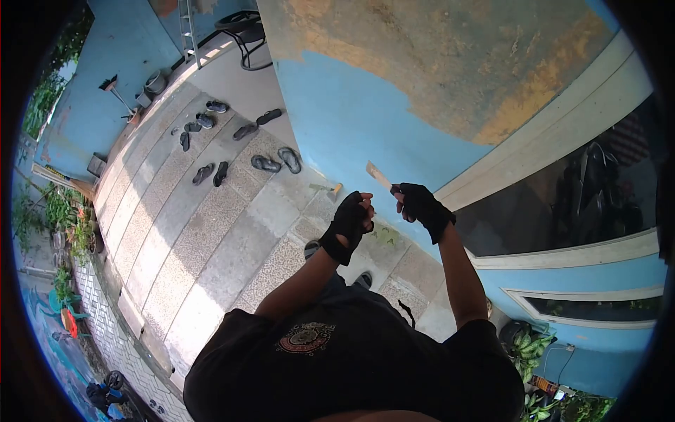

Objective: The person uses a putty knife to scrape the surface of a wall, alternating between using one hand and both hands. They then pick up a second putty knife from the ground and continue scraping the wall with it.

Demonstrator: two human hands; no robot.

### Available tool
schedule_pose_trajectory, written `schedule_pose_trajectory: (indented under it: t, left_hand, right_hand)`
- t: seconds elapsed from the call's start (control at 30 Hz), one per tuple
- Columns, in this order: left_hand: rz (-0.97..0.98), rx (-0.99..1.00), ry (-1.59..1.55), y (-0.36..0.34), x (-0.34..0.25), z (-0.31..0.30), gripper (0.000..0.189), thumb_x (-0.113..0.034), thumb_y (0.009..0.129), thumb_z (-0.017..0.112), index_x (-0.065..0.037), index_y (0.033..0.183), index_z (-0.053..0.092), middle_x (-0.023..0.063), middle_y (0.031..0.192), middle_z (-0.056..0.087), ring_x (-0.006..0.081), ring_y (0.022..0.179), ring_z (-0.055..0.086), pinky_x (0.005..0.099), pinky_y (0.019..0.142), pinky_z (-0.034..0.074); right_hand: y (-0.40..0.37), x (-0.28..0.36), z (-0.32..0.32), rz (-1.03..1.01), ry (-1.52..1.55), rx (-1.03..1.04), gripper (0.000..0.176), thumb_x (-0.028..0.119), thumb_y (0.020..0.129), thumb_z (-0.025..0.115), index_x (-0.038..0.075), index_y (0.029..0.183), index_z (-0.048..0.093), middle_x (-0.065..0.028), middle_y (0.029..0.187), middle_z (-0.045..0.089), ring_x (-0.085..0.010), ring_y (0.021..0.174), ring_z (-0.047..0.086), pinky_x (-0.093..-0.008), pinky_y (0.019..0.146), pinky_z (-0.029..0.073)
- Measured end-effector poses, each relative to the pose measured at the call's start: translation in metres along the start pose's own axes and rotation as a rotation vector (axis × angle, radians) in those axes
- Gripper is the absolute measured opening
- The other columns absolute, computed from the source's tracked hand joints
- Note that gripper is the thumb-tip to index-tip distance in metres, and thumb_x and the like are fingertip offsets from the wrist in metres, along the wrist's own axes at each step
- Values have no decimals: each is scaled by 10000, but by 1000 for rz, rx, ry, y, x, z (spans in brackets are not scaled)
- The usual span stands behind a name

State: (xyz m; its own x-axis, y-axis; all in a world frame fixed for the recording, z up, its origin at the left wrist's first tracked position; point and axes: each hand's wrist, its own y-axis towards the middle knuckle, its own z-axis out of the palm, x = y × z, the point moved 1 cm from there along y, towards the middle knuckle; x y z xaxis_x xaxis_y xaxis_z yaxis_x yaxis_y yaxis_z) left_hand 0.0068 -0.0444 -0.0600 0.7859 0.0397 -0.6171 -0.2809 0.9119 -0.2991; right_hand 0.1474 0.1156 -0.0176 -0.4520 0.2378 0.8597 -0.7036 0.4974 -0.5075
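Black fingerless gloves [430,213] cover both hands: the right hand [418,203] grips a pale, flat, wooden-looking strip [379,176] by one end, apparently leaving the other free towards the patchy light-blue wall [337,105]; the left hand [354,216] is curled, contents unclear. A wooden-handled tool [337,188] lies at the wall's foot; dark open sandals [266,164] near its corner could obstruct footing.

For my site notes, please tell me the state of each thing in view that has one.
Flat tool, held in right hand
Left hand, fingers curled
Second tool, lying on floor
Wall, blue paint covering only part
Ladder, standing
Broom, head upward
Grey sandals, unworn
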Motion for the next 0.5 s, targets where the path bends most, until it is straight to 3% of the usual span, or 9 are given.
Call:
schedule_pose_trajectory:
  t: [0.07,0.17,0.23,0.5]
  left_hand:
    - [23,21,4,8,-22,-4,163,-170,988,538,-89,1129,530,21,717,550,107,518,455,260,508,378]
    - [49,-7,157,20,-67,-11,85,-102,965,577,-95,1046,554,47,795,592,140,671,559,293,630,481]
    - [105,11,204,21,-102,-7,72,-94,961,578,-92,1027,549,43,799,590,138,671,561,292,629,480]
    - [159,145,254,40,-182,-58,134,-58,928,623,-116,878,513,-12,709,507,116,615,516,287,613,458]
  right_hand:
    - [-21,16,-5,-79,57,-87,329,174,1000,534,18,1288,561,-22,690,599,-73,496,531,-223,432,406]
    - [-37,32,0,-179,103,-162,364,177,997,542,6,1317,542,-18,699,597,-72,503,541,-217,428,400]
    - [-41,44,13,-177,146,-267,367,141,1002,509,-32,1326,506,-32,699,576,-92,503,508,-237,457,400]
    - [31,42,111,-235,227,-225,418,162,991,533,-20,1365,488,-21,735,584,-91,553,541,-232,497,433]
